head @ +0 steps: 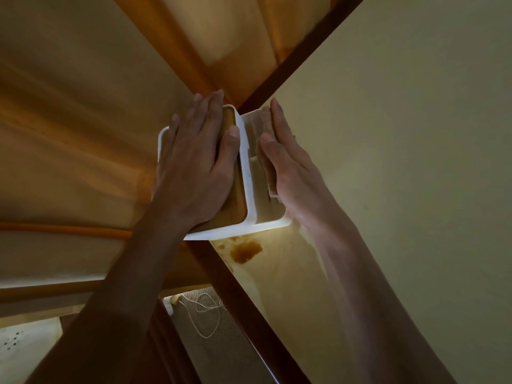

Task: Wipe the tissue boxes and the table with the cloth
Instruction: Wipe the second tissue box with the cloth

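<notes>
Head view: one tissue box [250, 173] is steadied under the flat, open left hand [194, 164], while the cloth [267, 162] is pressed to its side by the straight-fingered right hand [291, 167]. A brown stain [246, 252] remains on the table [388, 162] below the wrists; table wiping is judged undone.

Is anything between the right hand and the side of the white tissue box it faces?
Only the beige cloth: the right hand presses it against the white tissue box with the wooden lid.
</notes>
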Demonstrator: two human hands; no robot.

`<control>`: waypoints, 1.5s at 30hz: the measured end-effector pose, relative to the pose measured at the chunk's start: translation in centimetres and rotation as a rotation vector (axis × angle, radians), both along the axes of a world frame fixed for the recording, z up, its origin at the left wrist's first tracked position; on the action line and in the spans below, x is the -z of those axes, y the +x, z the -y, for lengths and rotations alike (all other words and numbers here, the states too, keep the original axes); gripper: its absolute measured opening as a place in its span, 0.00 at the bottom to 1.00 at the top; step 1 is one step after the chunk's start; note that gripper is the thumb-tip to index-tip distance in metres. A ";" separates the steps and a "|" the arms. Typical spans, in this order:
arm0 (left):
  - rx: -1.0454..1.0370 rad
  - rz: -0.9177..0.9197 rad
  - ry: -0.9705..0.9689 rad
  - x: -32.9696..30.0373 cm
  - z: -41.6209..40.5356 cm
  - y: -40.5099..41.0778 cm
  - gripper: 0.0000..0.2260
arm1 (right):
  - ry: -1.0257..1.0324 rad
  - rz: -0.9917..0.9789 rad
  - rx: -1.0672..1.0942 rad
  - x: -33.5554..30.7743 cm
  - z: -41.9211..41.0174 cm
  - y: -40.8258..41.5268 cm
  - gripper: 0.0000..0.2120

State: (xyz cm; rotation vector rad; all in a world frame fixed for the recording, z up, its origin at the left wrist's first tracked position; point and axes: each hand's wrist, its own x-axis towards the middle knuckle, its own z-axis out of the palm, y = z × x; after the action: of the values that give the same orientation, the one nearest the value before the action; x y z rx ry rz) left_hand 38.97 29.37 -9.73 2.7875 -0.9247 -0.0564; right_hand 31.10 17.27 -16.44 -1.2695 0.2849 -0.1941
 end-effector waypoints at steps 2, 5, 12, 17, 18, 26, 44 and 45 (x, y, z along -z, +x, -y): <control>0.004 -0.015 -0.030 -0.1 -0.1 0.1 0.28 | 0.038 0.003 0.002 -0.1 0.1 -0.1 0.26; 0.018 -0.033 -0.097 -0.6 0.0 -0.1 0.27 | 0.051 -0.015 -0.024 -0.5 0.6 -0.4 0.25; -0.370 -0.014 -0.100 -2.0 -0.7 -6.3 0.33 | -0.093 -0.069 0.033 -1.4 1.8 1.1 0.22; -0.478 -0.049 -0.002 -0.1 0.1 -7.8 0.38 | -0.115 -0.089 -0.005 -1.6 3.1 3.9 0.19; -0.474 -0.025 -0.002 0.0 0.2 -7.8 0.37 | -0.115 -0.085 -0.012 -1.7 3.4 4.0 0.17; -0.272 -0.007 -0.063 -0.5 -1.0 -5.5 0.35 | -0.074 -0.031 0.078 -0.7 3.9 2.1 0.15; -0.133 -0.197 -0.294 -2.5 1.4 -1.6 0.24 | -0.069 0.142 0.387 0.4 -5.5 -6.8 0.22; -0.122 -0.183 -0.275 -2.4 1.8 -1.6 0.24 | -0.099 0.119 0.418 0.6 -6.3 -7.0 0.22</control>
State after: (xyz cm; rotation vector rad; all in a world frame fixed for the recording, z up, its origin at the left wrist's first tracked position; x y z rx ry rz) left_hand 37.37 27.62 -7.33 2.5275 -0.6620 -0.1501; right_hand 24.11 23.53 -17.00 -1.2799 0.4402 -0.6454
